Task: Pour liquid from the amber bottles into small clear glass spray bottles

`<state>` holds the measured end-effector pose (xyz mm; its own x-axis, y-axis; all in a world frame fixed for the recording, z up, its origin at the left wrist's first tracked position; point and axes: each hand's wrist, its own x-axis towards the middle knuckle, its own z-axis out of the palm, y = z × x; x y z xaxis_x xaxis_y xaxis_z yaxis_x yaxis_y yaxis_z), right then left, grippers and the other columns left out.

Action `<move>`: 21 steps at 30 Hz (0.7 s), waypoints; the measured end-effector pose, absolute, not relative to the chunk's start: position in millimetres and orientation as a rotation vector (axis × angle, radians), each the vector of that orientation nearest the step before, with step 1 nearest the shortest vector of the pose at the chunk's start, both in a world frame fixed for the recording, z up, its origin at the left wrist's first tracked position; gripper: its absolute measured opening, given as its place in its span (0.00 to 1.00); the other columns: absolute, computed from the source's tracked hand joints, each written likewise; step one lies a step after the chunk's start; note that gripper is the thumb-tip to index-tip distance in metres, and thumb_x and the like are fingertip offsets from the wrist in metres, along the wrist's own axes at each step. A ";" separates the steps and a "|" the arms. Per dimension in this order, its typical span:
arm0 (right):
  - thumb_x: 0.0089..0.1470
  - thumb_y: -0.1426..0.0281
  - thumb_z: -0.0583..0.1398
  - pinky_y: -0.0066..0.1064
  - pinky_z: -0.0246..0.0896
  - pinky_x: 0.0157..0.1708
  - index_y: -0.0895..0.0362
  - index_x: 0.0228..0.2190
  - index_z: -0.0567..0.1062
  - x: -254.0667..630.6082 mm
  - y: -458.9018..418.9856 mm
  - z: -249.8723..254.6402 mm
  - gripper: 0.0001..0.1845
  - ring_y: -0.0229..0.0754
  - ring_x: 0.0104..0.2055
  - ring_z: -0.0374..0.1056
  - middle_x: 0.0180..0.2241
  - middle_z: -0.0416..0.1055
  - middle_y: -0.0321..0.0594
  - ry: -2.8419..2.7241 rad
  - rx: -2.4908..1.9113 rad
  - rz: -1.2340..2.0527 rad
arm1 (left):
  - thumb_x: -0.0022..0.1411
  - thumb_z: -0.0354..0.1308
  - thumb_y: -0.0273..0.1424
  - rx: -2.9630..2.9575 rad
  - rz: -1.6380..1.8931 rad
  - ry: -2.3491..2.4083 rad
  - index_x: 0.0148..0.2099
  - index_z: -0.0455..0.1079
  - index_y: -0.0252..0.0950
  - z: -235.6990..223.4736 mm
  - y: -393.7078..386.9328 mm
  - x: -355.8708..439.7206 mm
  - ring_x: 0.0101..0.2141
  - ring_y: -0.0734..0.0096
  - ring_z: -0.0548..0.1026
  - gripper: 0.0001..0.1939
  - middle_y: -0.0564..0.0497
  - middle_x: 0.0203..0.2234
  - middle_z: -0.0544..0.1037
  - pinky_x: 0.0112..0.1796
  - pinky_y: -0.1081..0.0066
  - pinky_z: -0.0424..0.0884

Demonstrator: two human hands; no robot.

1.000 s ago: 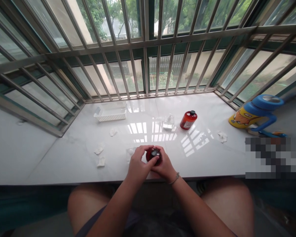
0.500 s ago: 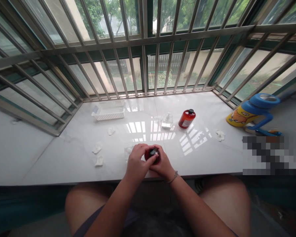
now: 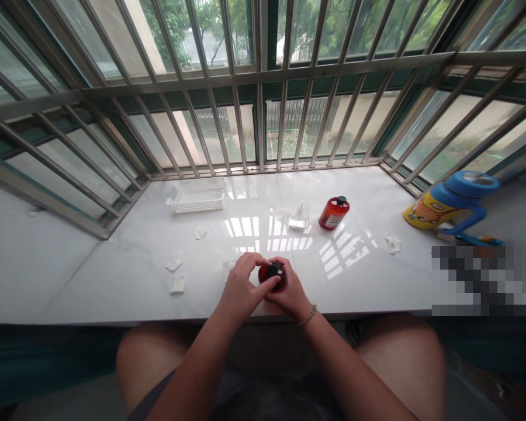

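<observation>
A dark red bottle (image 3: 281, 285) with a black cap (image 3: 272, 271) stands upright at the front edge of the white counter. My right hand (image 3: 293, 292) is closed around the bottle's right side. At its top, my left hand (image 3: 241, 286) has thumb and forefinger on either side of the cap, closed on it. Just left of my left hand lies a clear object (image 3: 229, 269), partly hidden by the fingers. Farther back stand a small clear glass bottle (image 3: 298, 216) and a second red bottle (image 3: 334, 214) with a black cap and a pale label.
A white perforated basket (image 3: 197, 202) sits at the back left. Crumpled white tissues (image 3: 177, 285) lie on the left, and another tissue (image 3: 393, 244) on the right. A yellow and blue jug (image 3: 442, 202) stands at the right. Metal window bars (image 3: 263, 73) enclose the counter's back.
My left hand's fingers have shifted slightly at the cap, showing more of the bottle's top. My right hand keeps its hold on the bottle. The view has tilted a little.
</observation>
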<state>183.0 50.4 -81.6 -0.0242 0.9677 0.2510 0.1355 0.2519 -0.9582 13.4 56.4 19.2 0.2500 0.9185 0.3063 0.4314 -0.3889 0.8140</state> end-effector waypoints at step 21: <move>0.44 0.53 0.79 0.48 0.73 0.58 0.49 0.59 0.67 187.0 49.3 -80.8 0.47 0.54 0.55 0.75 0.55 0.74 0.46 -1.480 -1.083 0.978 | 0.59 0.77 0.41 0.992 1.349 1.067 0.45 0.77 0.39 21.6 34.4 15.7 0.38 0.68 0.77 0.18 0.51 0.37 0.80 0.43 0.67 0.75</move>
<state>187.0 49.3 -80.8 -0.0830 0.9625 0.2582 0.1400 0.2677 -0.9533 15.7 34.4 21.6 -0.0526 0.9985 -0.0151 -0.2452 0.0018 0.9695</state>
